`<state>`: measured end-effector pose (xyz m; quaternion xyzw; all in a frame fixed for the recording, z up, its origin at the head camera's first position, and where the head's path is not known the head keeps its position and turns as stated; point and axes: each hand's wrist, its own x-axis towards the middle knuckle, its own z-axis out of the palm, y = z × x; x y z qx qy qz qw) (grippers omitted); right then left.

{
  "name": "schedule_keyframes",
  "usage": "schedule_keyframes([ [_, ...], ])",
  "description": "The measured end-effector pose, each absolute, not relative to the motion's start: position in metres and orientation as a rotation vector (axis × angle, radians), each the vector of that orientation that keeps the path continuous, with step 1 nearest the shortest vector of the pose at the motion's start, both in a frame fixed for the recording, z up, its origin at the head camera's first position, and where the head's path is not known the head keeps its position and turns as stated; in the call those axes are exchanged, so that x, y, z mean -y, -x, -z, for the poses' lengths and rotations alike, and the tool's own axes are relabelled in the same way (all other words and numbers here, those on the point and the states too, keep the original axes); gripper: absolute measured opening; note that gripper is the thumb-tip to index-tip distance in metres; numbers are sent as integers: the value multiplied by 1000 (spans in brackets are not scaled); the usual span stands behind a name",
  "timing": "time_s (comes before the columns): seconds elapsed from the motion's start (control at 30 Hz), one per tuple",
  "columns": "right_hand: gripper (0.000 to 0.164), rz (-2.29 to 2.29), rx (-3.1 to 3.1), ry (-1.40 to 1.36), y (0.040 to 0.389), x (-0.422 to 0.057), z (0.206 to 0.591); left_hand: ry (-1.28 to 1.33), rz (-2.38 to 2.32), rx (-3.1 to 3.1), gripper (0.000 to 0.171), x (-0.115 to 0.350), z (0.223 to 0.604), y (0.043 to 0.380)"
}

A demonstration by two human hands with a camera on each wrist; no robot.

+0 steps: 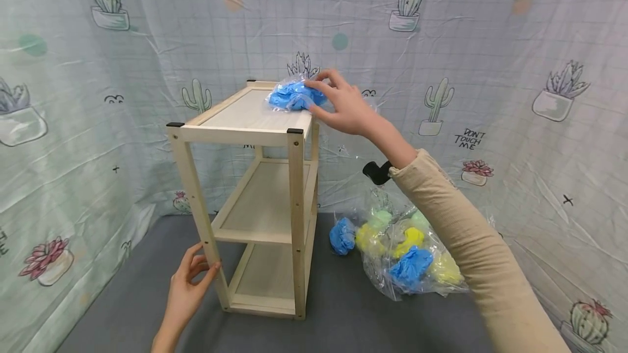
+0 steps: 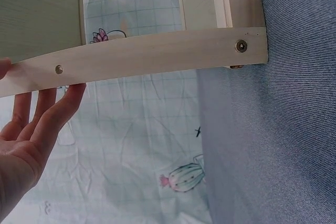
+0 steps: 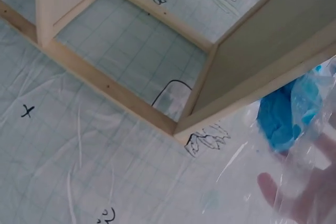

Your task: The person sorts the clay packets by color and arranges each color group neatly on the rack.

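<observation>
Likely light, soft, slippery, we judge: blue bundle [image 1: 290, 96], best gathered mid-bag; right hand [image 1: 345, 107] pinches its edge, left hand [image 1: 188, 285] grips wooden post [image 1: 194, 200].

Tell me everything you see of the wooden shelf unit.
The shelf unit looks like pale wood, with three tiers of flat panels framed between four posts. Black caps top the three post ends in clear view; a metal fastener shows at one foot. It stands upright on a dark grey surface. The left grip holds its near left post by the middle tier. At the top tier's right side, the right grip pinches a blue bundle in clear plastic; whether that touches the panel is unclear.
</observation>
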<state>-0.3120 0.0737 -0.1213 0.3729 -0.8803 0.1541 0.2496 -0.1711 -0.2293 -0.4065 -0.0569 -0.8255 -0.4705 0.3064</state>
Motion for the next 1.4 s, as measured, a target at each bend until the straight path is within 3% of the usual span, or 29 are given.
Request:
schedule_keyframes([
  [0.27, 36, -447, 2332, -1152, 310, -81, 125, 144, 1252, 2191, 46, 230, 405, 172],
  [0.73, 44, -186, 2432, -985, 329, -68, 123, 160, 1260, 2179, 46, 230, 404, 171],
  [1.4, 49, -264, 2612, -846, 372, -66, 130, 151, 1239, 2183, 45, 227, 405, 169],
])
